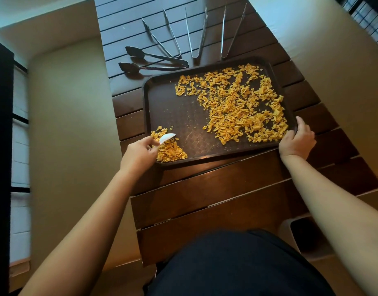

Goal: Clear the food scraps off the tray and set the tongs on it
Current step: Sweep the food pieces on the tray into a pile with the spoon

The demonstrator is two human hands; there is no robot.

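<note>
A dark brown tray (173, 112) lies on the slatted wooden table, its near left corner reaching the table's edge. Orange food scraps (243, 105) cover its right half, and a small heap (170, 151) sits in the near left corner. My left hand (139, 153) pinches a white scraper (167, 137) that rests on this heap. My right hand (297, 141) grips the tray's near right corner. Several metal tongs (196, 37) fan out on the table beyond the tray, and a black-tipped pair (149, 60) lies at their left.
The wooden table (215, 199) extends toward me below the tray. A white bin with a dark liner (299, 238) stands on the floor at the right, under my right forearm. A beige floor lies on both sides, and a dark shelf unit (2, 146) stands at the far left.
</note>
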